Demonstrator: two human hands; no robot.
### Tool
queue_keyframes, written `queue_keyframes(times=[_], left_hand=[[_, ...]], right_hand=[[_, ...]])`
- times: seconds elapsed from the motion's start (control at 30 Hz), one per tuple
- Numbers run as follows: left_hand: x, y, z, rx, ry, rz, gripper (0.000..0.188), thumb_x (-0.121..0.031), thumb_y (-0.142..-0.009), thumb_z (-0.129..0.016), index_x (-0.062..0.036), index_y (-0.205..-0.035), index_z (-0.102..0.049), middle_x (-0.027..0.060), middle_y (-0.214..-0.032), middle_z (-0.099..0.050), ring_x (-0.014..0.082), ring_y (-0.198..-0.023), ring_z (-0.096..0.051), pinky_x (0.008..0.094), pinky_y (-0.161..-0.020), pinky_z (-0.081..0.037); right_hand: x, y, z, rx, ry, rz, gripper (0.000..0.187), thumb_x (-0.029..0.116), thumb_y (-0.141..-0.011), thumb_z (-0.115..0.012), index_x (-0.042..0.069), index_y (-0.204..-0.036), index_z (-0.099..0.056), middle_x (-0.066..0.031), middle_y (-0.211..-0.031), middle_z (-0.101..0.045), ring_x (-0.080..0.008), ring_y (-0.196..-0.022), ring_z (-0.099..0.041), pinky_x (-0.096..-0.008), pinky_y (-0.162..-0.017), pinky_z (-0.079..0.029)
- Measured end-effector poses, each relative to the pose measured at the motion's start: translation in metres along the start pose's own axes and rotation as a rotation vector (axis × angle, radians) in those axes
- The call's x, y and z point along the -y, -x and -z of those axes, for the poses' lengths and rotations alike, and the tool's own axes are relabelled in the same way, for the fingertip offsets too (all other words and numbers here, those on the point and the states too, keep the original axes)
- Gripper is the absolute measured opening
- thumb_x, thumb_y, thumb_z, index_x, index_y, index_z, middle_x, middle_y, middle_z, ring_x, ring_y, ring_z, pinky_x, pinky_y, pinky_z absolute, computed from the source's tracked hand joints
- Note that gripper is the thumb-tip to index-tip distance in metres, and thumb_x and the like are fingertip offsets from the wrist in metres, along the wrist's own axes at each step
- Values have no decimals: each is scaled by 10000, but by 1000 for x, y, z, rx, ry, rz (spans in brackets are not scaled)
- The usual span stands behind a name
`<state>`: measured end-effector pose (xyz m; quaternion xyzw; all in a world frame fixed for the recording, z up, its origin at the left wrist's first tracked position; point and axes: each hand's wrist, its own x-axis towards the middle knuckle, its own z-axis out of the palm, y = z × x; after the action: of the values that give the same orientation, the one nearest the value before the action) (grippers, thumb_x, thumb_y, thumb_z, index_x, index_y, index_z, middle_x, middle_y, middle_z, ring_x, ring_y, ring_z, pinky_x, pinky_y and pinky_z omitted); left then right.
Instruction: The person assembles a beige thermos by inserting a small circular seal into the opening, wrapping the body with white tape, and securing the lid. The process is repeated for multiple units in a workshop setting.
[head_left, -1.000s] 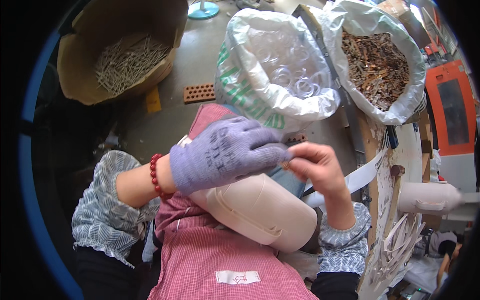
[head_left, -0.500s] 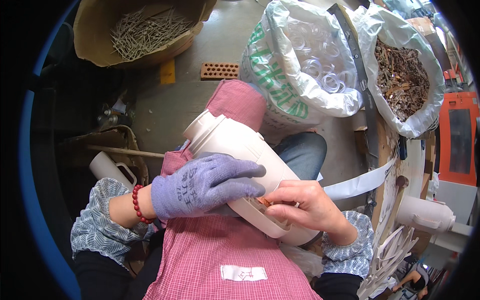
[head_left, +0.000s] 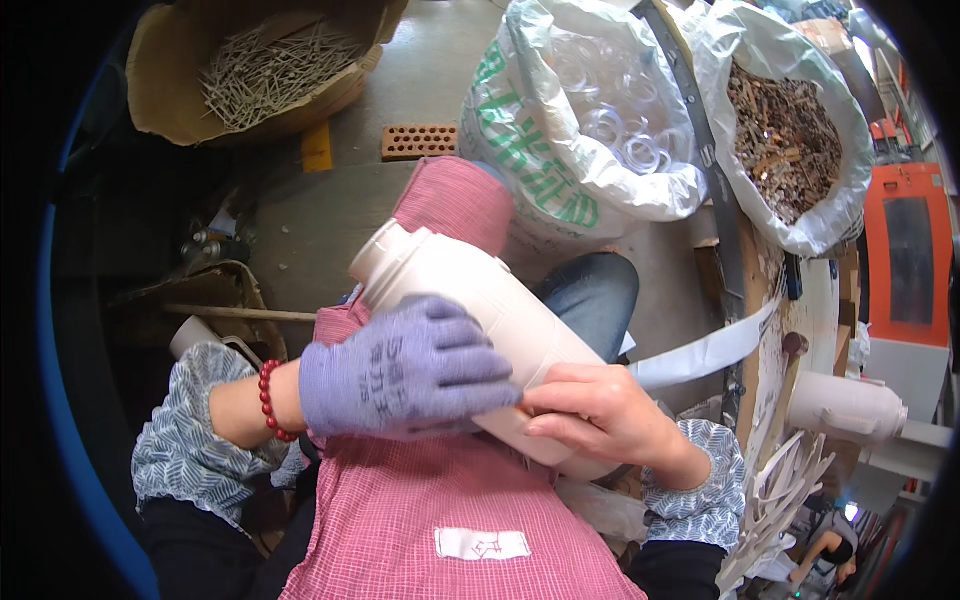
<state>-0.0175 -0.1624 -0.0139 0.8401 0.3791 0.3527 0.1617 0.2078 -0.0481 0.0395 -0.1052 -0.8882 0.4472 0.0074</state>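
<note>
1. The cream jug [head_left: 480,290] is lying aslant across the person's lap, on the red checked apron [head_left: 440,500], its neck pointing to the upper left.
2. The gloved left hand [head_left: 405,370] is resting over the jug's near side, fingers bent; the thumb is hiding underneath, so I cannot tell whether they are gripping.
3. The bare right hand [head_left: 600,405] is bringing thumb and forefinger close together beside the jug's handle [head_left: 515,432]; whether they are pinching anything, I cannot tell.
4. The round jug is lying on soft cloth, so uneven pressure could be rolling it off the lap; a loose left hand would be the likeliest cause.
5. The fingertips are crowding together, so a small piece there could be slipping free, the thick glove dulling touch.
6. The brown carton [head_left: 155,100] is holding thin pale sticks [head_left: 275,75].
7. The green-printed sack [head_left: 490,110] is holding clear rings [head_left: 630,140]; the white sack [head_left: 800,240] beside it is holding brown scraps [head_left: 785,140].
8. At lower left, a pale handled vessel [head_left: 195,335] is lying by a cardboard box [head_left: 255,290]; its position inside or beside is staying unclear.
</note>
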Motion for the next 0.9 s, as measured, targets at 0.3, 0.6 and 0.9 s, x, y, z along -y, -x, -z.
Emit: queue_keyframes(times=[0.3,0.6,0.9], left_hand=[[53,-66,26,4,398,322,425,-252,-846,-693,-58,-1211,-596,140,-1186,-601,292,-1122,-565,387,-999,-428],[34,-170,1,102,626,300,397,-161,-913,-621,10,-1262,-543,108,-1231,-595,189,-1148,-534,322,-994,-414],[104,-209,-43,281,280,257,300,-119,-939,-480,-2,-1183,-611,146,-1189,-613,228,-1070,-594,320,-944,-461]], right_hand=[[-36,89,9,-622,-241,-341,355,136,-793,-722,-51,-1082,-636,-66,-818,-692,-107,-752,-651,-246,-659,-517],[-57,154,8,-892,-602,-420,315,294,-988,-550,-1,-1075,-616,-12,-732,-609,-62,-637,-531,-211,-604,-443],[-12,406,-187,-964,-570,-1385,187,149,-914,-593,-5,-858,-684,-42,-728,-663,-84,-678,-622,-246,-631,-467]])
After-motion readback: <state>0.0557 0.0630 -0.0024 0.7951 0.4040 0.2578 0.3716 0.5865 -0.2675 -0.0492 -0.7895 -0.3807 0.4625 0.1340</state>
